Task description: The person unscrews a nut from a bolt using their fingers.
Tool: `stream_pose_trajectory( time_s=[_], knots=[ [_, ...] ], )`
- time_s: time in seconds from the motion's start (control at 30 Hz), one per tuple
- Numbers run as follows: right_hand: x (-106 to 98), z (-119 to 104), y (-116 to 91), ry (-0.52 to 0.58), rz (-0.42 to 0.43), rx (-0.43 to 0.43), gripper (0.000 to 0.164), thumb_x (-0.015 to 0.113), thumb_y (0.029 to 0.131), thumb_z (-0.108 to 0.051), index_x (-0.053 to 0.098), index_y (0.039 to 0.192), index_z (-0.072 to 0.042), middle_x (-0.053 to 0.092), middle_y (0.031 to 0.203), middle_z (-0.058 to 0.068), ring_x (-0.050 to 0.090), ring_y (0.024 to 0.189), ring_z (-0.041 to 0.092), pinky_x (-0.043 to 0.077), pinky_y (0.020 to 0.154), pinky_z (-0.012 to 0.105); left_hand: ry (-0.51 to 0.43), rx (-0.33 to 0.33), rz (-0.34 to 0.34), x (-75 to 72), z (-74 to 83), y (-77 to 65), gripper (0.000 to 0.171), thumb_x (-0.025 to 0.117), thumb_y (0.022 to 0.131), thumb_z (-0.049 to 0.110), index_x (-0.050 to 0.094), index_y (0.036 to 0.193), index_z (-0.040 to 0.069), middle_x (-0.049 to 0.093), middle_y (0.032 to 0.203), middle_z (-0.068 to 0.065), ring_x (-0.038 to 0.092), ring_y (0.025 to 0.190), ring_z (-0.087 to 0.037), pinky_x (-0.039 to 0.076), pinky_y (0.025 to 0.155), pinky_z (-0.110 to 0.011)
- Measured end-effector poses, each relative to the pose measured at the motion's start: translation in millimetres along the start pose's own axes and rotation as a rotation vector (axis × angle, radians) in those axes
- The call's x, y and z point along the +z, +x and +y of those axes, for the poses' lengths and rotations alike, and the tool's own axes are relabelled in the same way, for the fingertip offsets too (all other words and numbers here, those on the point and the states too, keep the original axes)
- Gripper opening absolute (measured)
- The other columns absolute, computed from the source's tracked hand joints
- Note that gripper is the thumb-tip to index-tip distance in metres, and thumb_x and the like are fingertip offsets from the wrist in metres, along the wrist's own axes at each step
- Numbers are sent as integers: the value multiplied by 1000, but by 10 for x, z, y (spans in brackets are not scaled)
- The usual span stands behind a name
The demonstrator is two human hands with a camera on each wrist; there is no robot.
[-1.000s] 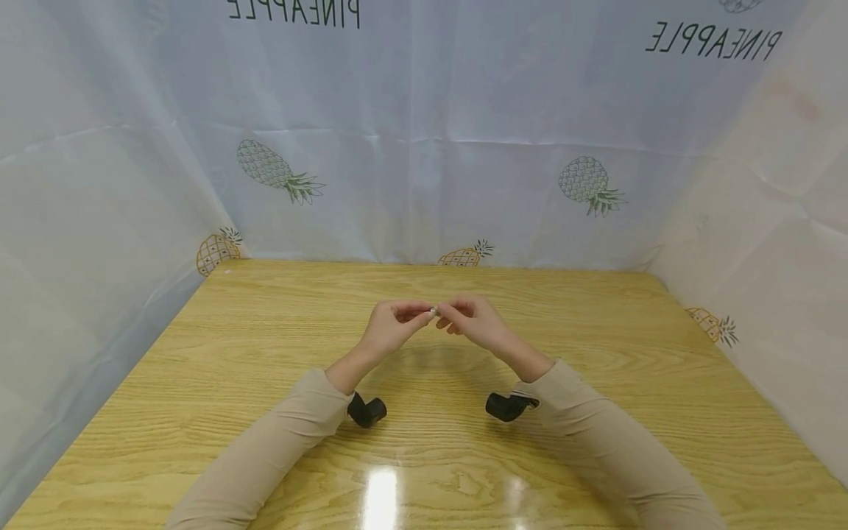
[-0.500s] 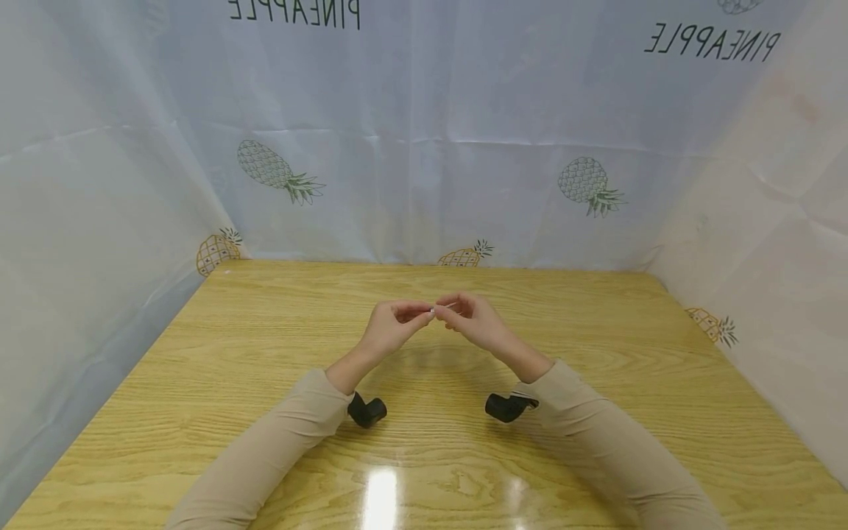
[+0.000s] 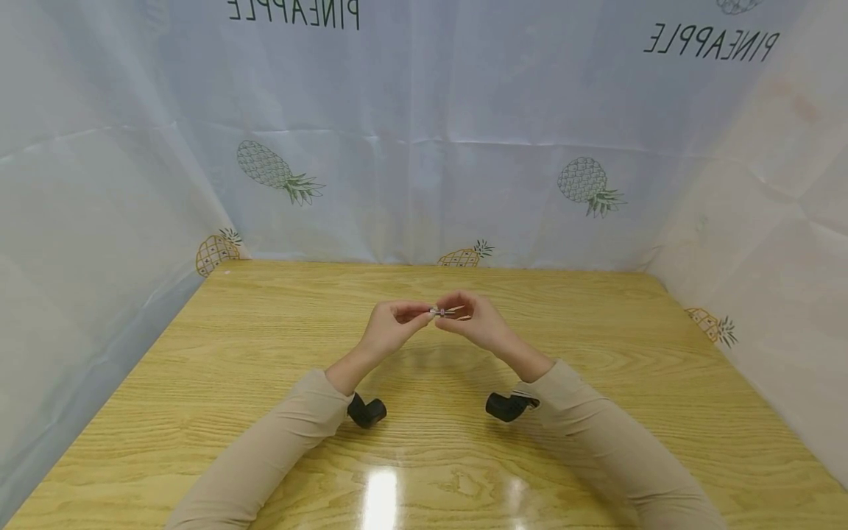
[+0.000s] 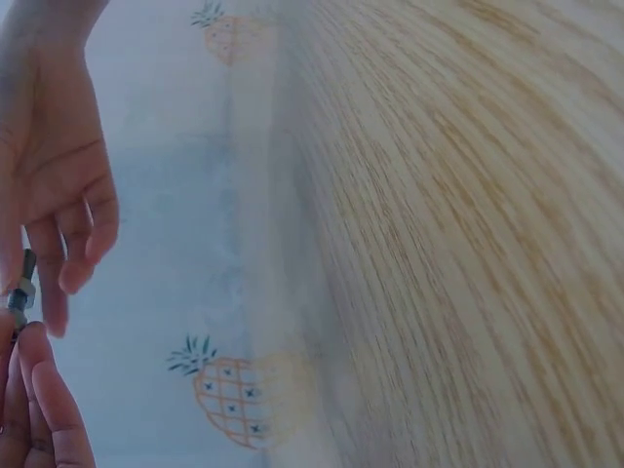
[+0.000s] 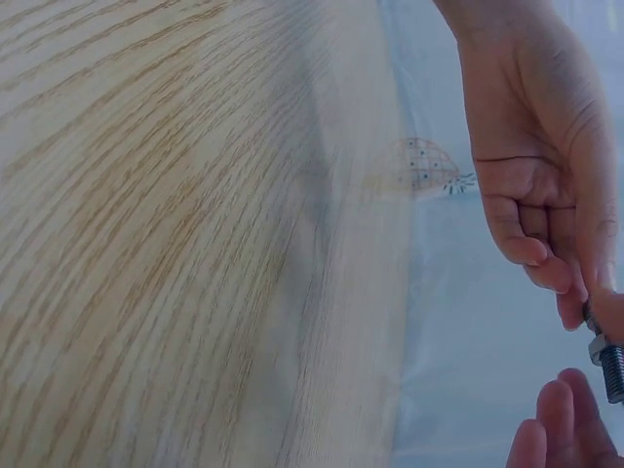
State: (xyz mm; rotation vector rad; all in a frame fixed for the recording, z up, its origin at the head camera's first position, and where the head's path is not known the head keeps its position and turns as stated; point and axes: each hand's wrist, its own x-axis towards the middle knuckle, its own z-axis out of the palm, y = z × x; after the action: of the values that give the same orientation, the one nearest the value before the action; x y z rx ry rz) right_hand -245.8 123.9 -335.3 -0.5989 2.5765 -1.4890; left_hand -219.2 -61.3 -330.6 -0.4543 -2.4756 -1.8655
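Observation:
A small metal bolt (image 3: 449, 313) with a nut (image 5: 598, 348) on it is held level above the table. My left hand (image 3: 389, 326) pinches one end between thumb and fingertips, which hide that end. The threaded end (image 5: 612, 376) sticks out toward my right hand (image 3: 482, 322). That hand's thumb and fingers are spread apart around the free end, with a gap showing between them. In the left wrist view the bolt (image 4: 28, 263) points up from the left fingertips toward the right palm.
Below the hands spreads a wood-grain table (image 3: 424, 456). A pale curtain (image 3: 411, 199) printed with pineapples stands behind it and at both sides. A black wrist mount (image 3: 366, 411) sits under the left cuff, another black mount (image 3: 509, 407) under the right.
My right thumb and fingers were closed at the bolt and have drawn apart and slightly back, so the nut and threaded end now show. My left hand has stayed put.

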Motion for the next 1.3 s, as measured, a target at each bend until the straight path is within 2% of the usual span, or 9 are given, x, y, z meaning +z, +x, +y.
stream_pose_trajectory(
  time_s=[0.23,0.4,0.5,0.63,0.83,0.9,1.0,1.13,1.3],
  knots=[
    [7,29,23,25,-31,42,35,51,97,-30,62,116,-3,66,108,19,60,102,39,51,88,49,7,-7,5,31,-335,169,27,65,88,24,70,109,7,70,109,-13,67,96,-21,55,81,-30],
    [9,28,15,-17,8,12,26,60,92,-21,63,112,-4,65,111,16,62,100,33,54,84,40,-4,-3,7,32,-341,173,27,65,88,22,70,109,5,69,109,-14,67,96,-22,55,82,-30],
    [7,33,19,-15,18,-5,27,65,88,-16,62,112,-4,62,114,16,62,102,30,55,82,35,-14,-1,11,38,-352,178,28,66,88,21,69,109,3,69,109,-15,67,96,-22,55,82,-30],
    [3,37,23,-5,18,6,34,64,89,-21,59,119,-4,61,117,16,61,104,32,54,84,37,-17,-1,10,39,-359,182,29,65,88,22,69,110,3,69,110,-16,67,96,-23,55,82,-30],
    [-2,38,27,-3,-32,59,37,50,97,-31,60,121,-4,68,107,17,61,97,34,51,87,48,5,1,0,31,-351,179,28,65,89,24,69,110,5,69,111,-14,67,98,-23,55,82,-31],
    [-6,39,27,-7,-45,63,34,50,97,-29,62,118,-4,68,105,17,62,96,34,51,87,48,0,1,1,28,-348,178,28,65,89,23,69,109,5,69,111,-14,67,97,-23,55,82,-31],
    [-6,36,24,-26,-30,34,29,57,94,-23,62,115,-4,66,109,17,62,96,32,53,84,43,-17,0,7,30,-351,181,28,66,88,21,69,109,4,69,110,-16,67,96,-25,55,81,-30],
    [0,34,25,-22,-6,8,33,63,90,-20,59,118,-4,62,116,17,61,99,29,54,81,35,-22,-2,10,31,-338,177,28,66,88,19,68,110,1,68,110,-18,67,96,-26,55,80,-30],
    [1,34,29,-15,-24,34,40,55,95,-30,56,125,-4,63,116,16,61,100,32,52,86,44,-1,2,-4,10,-216,113,27,63,90,14,67,111,-3,67,111,-21,65,98,-31,55,81,-33]
  ],
)
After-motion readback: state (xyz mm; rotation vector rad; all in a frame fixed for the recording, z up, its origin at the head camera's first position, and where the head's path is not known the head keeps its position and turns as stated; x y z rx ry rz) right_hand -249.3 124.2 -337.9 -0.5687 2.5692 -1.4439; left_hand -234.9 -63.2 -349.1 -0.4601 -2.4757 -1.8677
